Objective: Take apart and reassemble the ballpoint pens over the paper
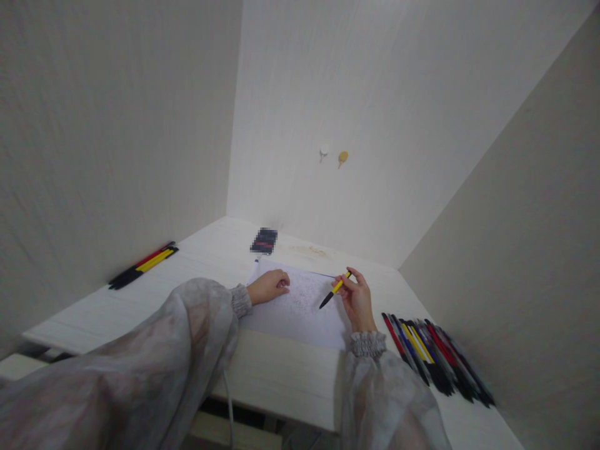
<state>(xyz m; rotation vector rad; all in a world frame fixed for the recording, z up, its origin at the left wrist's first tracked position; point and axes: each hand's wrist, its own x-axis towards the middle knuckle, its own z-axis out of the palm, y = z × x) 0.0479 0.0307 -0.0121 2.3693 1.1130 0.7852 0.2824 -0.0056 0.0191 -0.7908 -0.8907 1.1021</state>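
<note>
My right hand (357, 301) pinches a yellow pen (338, 287) with black ends, its dark tip pointing down and left above a white sheet of paper (276, 325). Fine scribbles or small marks cover the paper's middle. On the sheet's left part rests my left hand (269, 286), its fingers curled in and nothing visible in them. Both wrists come out of loose, whitish, see-through sleeves with elastic cuffs.
Many red, yellow, blue and grey pens (434, 356) lie in a row at the right. A few red and yellow pens (145, 264) lie by the left wall. A blurred dark object (265, 240) sits behind the paper. Two hooks (343, 156) are on the back wall.
</note>
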